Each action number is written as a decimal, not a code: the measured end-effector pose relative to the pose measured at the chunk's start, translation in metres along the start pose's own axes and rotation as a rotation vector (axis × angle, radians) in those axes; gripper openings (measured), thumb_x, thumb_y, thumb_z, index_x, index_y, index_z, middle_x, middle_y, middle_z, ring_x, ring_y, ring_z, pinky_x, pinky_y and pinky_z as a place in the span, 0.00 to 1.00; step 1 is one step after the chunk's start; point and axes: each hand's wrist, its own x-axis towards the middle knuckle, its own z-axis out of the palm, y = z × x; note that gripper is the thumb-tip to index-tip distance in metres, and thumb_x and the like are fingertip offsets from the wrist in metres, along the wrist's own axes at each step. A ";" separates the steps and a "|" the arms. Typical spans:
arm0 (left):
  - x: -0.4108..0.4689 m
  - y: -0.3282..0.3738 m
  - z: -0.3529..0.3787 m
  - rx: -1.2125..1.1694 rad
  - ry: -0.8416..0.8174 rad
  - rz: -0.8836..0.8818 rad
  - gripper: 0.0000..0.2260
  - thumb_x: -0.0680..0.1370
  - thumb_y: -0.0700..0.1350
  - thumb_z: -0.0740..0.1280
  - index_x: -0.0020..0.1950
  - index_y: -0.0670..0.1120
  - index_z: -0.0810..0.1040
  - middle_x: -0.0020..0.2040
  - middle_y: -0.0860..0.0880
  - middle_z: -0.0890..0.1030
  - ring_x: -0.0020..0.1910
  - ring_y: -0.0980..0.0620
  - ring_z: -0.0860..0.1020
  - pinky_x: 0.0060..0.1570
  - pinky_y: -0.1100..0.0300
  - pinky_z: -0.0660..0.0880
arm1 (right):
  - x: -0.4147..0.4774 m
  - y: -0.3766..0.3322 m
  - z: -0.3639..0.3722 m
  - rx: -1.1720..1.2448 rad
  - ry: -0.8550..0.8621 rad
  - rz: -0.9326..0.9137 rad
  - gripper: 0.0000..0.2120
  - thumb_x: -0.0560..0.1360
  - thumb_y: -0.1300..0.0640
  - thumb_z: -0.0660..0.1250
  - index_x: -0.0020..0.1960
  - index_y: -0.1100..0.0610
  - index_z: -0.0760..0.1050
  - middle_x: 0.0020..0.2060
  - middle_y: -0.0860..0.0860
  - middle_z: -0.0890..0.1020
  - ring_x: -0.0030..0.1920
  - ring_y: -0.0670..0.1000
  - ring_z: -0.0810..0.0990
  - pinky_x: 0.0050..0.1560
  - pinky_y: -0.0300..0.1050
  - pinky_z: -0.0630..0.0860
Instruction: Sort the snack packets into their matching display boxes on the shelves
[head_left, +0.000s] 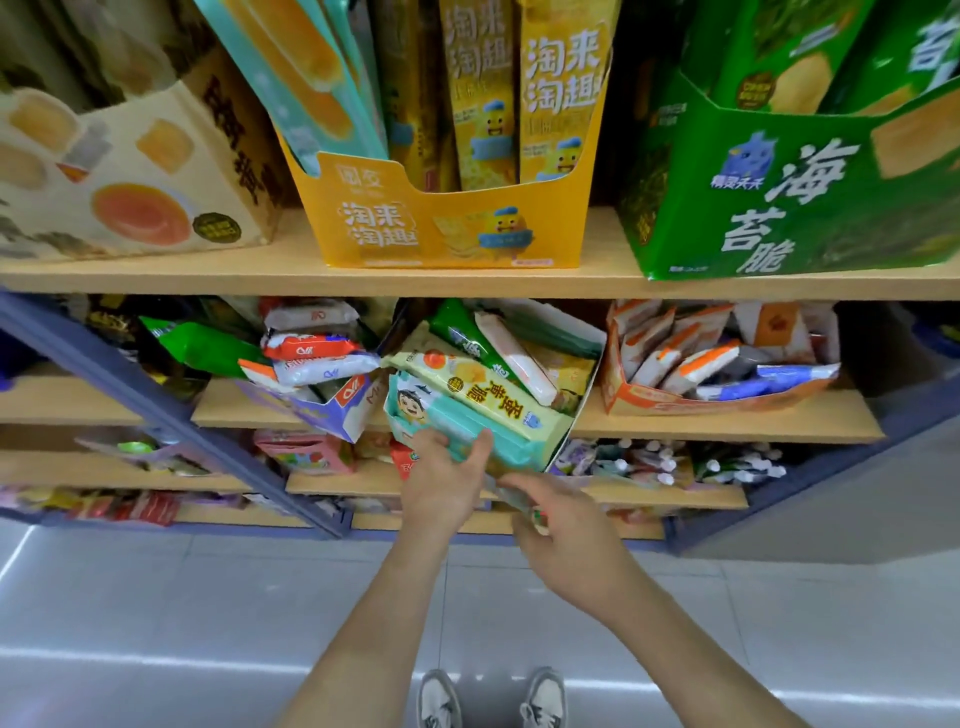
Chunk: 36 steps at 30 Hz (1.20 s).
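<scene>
Wooden shelves (467, 283) carry a green display box (779, 208), a yellow display box (447, 234) and a cream display box (130, 208) on top. Below, a tilted white display box (581, 402) sits between a purple box (343, 410) and an orange box (649, 400), crammed with mixed packets. A yellow-green packet (483, 395) lies over a teal packet (498, 441) at its front. The left hand (447, 488) grips the teal packet's lower end between thumb and fingers. Just beside it, the right hand (566, 535) curls around a thin, blurred packet (519, 501), clear of the box.
</scene>
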 end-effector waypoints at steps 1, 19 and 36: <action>0.000 0.000 0.001 0.012 0.013 -0.002 0.23 0.77 0.62 0.63 0.60 0.46 0.65 0.50 0.50 0.73 0.49 0.49 0.72 0.47 0.57 0.66 | 0.009 -0.001 -0.013 0.028 0.099 0.027 0.14 0.77 0.62 0.66 0.61 0.52 0.78 0.55 0.48 0.82 0.51 0.47 0.80 0.50 0.45 0.78; -0.003 -0.010 0.016 -0.240 0.238 0.205 0.32 0.74 0.63 0.65 0.75 0.61 0.57 0.73 0.50 0.66 0.72 0.50 0.64 0.65 0.51 0.68 | 0.065 0.025 -0.006 -0.474 0.309 -0.129 0.16 0.75 0.56 0.71 0.62 0.57 0.78 0.53 0.52 0.84 0.50 0.58 0.79 0.46 0.52 0.79; 0.019 0.000 0.028 -0.324 0.313 0.018 0.41 0.69 0.56 0.74 0.74 0.55 0.54 0.71 0.47 0.65 0.70 0.46 0.66 0.62 0.40 0.72 | 0.167 0.000 -0.018 -0.073 -0.087 0.328 0.24 0.81 0.44 0.60 0.74 0.54 0.65 0.63 0.57 0.78 0.63 0.58 0.76 0.61 0.50 0.73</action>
